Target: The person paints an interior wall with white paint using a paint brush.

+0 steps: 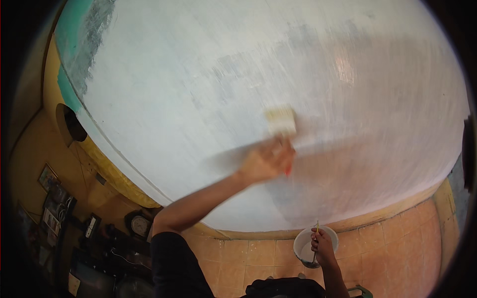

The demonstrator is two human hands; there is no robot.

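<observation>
1. The left hand [266,161] is blurred; its fingers cannot be made out singly, but it is closed around the handle of a brush [281,121], whose pale bristle head lies against the wall [198,74] just above the hand.
2. The brush handle is hidden inside the fist; only the wide, cream-coloured head shows, and it is smeared by the blur.
3. The right hand [323,246] is lower down, closed on the thin wire handle of a white bucket [303,243]. The hand covers part of the bucket's rim and inside, so what is in the bucket is hard to tell; a whitish inside shows at the left.
4. The wall fills most of the view, coated white with greyer, thinner patches near the middle and upper left. A strip of green [74,30] shows at its upper left edge.
5. The person's dark sleeve [174,263] is cut off by the lower edge, as is some dark cloth beside the right forearm.
6. Below the wall lies an orange tiled floor [397,248]; the bucket hangs above it.
7. At lower left the room is dim: a round clock [140,226], framed pictures [48,177] on a yellow wall and dark clutter can be seen, but details are too small and dark to name.
8. A small green thing [362,290] at the bottom edge is cut off and cannot be identified.
</observation>
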